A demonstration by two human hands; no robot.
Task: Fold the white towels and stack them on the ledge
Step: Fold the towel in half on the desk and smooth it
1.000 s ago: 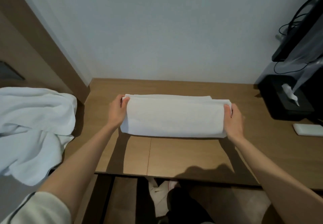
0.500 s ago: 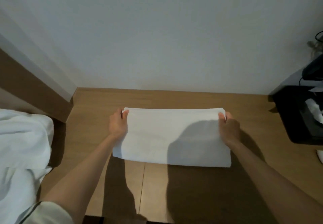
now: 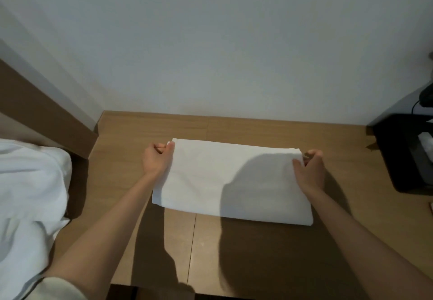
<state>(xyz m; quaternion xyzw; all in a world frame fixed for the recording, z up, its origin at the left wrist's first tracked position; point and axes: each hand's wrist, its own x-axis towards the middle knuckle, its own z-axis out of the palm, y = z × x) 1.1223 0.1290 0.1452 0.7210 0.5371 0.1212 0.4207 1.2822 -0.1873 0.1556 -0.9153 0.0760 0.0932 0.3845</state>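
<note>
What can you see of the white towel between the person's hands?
The folded towel is white, soft-looking cloth, doubled into a wide rectangle lying flat on the wooden ledge. Layered edges show at its far right corner. The left hand grips its far left corner, the right hand its far right one. A shadow darkens its right part.

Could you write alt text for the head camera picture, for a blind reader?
A person's left hand and right hand pinch the far corners of a folded white rectangular towel lying flat on a brown wooden ledge. A rumpled heap of white cloth lies left; a black box stands right.
</note>
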